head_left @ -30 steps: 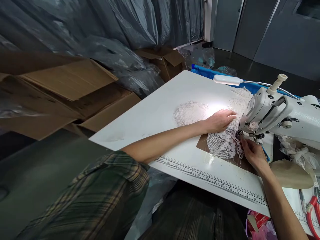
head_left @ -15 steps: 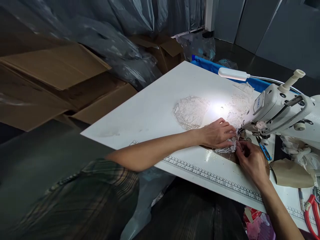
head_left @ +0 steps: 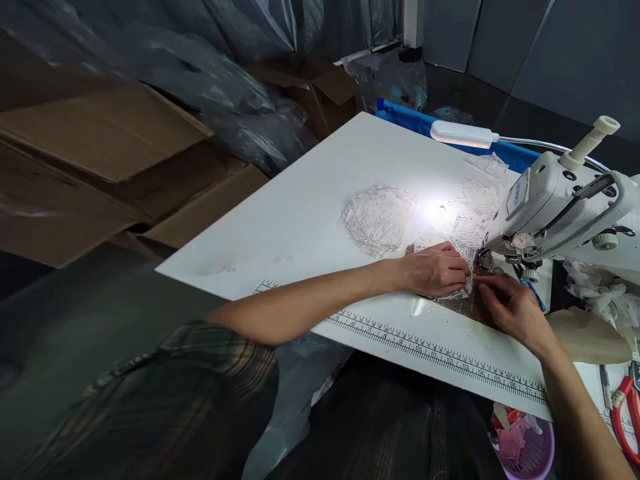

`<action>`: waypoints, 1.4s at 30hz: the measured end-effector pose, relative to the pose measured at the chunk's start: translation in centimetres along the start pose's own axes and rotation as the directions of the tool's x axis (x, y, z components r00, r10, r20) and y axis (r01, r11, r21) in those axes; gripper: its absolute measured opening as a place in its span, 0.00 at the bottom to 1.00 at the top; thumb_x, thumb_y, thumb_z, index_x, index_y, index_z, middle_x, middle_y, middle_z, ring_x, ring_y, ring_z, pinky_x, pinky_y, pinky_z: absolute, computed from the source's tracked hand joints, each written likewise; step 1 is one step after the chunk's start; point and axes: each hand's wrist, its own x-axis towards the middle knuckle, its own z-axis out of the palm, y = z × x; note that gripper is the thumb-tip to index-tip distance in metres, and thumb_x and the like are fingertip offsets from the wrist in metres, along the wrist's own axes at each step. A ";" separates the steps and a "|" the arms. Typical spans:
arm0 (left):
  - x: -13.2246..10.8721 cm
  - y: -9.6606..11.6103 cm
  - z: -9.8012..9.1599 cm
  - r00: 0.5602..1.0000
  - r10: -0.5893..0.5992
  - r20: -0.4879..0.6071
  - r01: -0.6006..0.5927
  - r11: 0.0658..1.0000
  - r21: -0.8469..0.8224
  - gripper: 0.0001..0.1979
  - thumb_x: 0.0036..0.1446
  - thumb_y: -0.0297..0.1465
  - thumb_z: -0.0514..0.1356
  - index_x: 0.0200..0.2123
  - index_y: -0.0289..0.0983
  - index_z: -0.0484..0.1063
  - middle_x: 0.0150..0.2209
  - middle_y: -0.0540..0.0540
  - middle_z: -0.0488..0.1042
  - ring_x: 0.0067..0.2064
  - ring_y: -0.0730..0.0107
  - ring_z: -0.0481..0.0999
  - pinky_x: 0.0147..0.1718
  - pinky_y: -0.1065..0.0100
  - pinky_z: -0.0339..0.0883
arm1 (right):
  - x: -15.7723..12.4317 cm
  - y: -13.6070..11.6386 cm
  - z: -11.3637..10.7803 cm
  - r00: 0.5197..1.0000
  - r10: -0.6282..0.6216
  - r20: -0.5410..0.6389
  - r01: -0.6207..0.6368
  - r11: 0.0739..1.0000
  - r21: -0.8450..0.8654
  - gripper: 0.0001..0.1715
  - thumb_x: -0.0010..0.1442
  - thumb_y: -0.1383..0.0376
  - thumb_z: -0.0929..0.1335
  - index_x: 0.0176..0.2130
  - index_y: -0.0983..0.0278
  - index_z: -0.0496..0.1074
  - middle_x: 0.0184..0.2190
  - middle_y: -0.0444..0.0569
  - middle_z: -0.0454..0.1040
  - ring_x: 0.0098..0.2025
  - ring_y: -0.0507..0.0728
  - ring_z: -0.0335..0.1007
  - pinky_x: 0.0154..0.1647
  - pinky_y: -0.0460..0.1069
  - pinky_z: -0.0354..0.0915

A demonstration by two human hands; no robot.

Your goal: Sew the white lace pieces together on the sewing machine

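White lace fabric [head_left: 457,230] lies at the needle end of a white sewing machine [head_left: 550,200], spread across the lit part of the table. My left hand [head_left: 437,270] rests on the near part of the lace with its fingers curled over it, left of the presser foot. To the right of the foot, my right hand [head_left: 513,307] reaches toward the lace edge, index finger stretched out and thumb apart from it. Its fingertips are close to the edge; whether they touch is unclear. A separate pile of white lace [head_left: 379,220] sits left of the lamp's bright spot.
A white lamp [head_left: 463,134] shines over the white table [head_left: 280,233], which has a printed ruler along its front. Blue snips [head_left: 536,293], a tan piece [head_left: 590,335] and red-handled pliers [head_left: 620,413] lie on the right. Cardboard boxes [head_left: 110,133] stand left; a purple basket [head_left: 543,453] is below.
My right hand has drawn slightly right from the lace edge, and its thumb and index finger have parted. The left hand stays on the lace. The view has shifted a little.
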 end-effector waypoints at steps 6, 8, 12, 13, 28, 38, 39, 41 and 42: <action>0.0 0.4 -0.4 0.997 -0.023 -0.072 0.024 1.000 0.011 0.16 0.69 0.29 0.55 0.29 0.37 0.76 0.40 0.45 0.80 0.38 0.70 0.75 0.48 0.60 0.64 | 0.8 2.0 -0.4 0.974 0.184 -0.128 -0.191 0.981 -0.039 0.22 0.63 0.54 0.64 0.45 0.62 0.80 0.36 0.53 0.81 0.34 0.59 0.75 0.37 0.52 0.70; 0.0 0.5 -0.6 0.998 -0.019 -0.062 0.020 1.000 0.008 0.15 0.69 0.30 0.55 0.29 0.38 0.75 0.39 0.45 0.79 0.37 0.69 0.74 0.49 0.60 0.64 | 0.4 2.1 0.3 0.985 0.084 -0.149 -0.097 0.992 -0.084 0.23 0.65 0.54 0.62 0.48 0.61 0.80 0.38 0.53 0.81 0.37 0.60 0.76 0.40 0.53 0.71; 0.0 0.3 -0.5 0.998 0.009 -0.069 -0.009 1.000 0.002 0.14 0.70 0.31 0.55 0.31 0.38 0.76 0.38 0.47 0.79 0.37 0.70 0.74 0.52 0.59 0.65 | -0.1 1.9 1.1 0.987 -0.146 -0.068 0.128 0.966 -0.224 0.23 0.67 0.58 0.61 0.55 0.57 0.78 0.45 0.55 0.79 0.42 0.60 0.75 0.41 0.53 0.71; -0.1 0.2 -0.4 0.996 0.024 -0.082 -0.025 1.000 -0.004 0.14 0.70 0.30 0.55 0.32 0.38 0.76 0.38 0.47 0.79 0.38 0.71 0.75 0.53 0.58 0.65 | -0.1 1.8 1.1 0.984 -0.172 -0.041 0.156 0.952 -0.263 0.23 0.68 0.59 0.62 0.56 0.56 0.77 0.46 0.55 0.78 0.41 0.60 0.75 0.40 0.53 0.71; -0.1 -0.1 0.0 1.000 0.020 -0.011 -0.021 0.995 -0.093 0.14 0.71 0.30 0.54 0.35 0.37 0.78 0.38 0.45 0.81 0.41 0.71 0.78 0.54 0.61 0.67 | -0.2 2.0 1.2 0.991 -0.113 -0.070 0.097 0.975 -0.199 0.24 0.68 0.59 0.61 0.58 0.58 0.76 0.46 0.55 0.77 0.42 0.60 0.75 0.44 0.54 0.73; 0.0 -0.3 0.4 0.990 0.072 -0.119 -0.078 0.996 -0.050 0.14 0.70 0.30 0.55 0.33 0.37 0.77 0.36 0.46 0.81 0.38 0.71 0.78 0.47 0.63 0.67 | -1.0 1.8 0.9 0.987 -0.094 -0.128 0.089 0.995 -0.045 0.22 0.62 0.65 0.61 0.46 0.59 0.81 0.41 0.51 0.81 0.44 0.59 0.76 0.49 0.55 0.72; 0.0 -0.3 0.4 0.988 0.083 -0.132 -0.089 0.995 -0.041 0.14 0.70 0.30 0.54 0.33 0.37 0.77 0.36 0.46 0.81 0.38 0.71 0.79 0.47 0.63 0.68 | -1.0 1.6 0.9 0.985 -0.135 -0.110 0.128 0.990 -0.066 0.22 0.62 0.65 0.61 0.46 0.58 0.81 0.41 0.51 0.80 0.44 0.59 0.76 0.49 0.55 0.72; 0.0 -0.3 0.5 0.989 0.082 -0.127 -0.087 0.996 -0.034 0.13 0.69 0.30 0.55 0.33 0.37 0.78 0.37 0.45 0.81 0.39 0.70 0.79 0.47 0.63 0.68 | -1.1 1.4 1.0 0.976 -0.206 -0.077 0.195 0.972 -0.127 0.21 0.64 0.65 0.61 0.47 0.57 0.81 0.41 0.52 0.78 0.43 0.58 0.75 0.47 0.54 0.72; 0.0 -0.3 0.5 0.992 0.068 -0.110 -0.073 0.997 -0.037 0.13 0.68 0.30 0.56 0.33 0.37 0.78 0.37 0.46 0.81 0.39 0.70 0.79 0.47 0.63 0.68 | -1.1 1.4 1.0 0.969 -0.241 -0.063 0.227 0.959 -0.168 0.21 0.64 0.65 0.62 0.47 0.57 0.82 0.41 0.52 0.77 0.43 0.58 0.74 0.46 0.54 0.72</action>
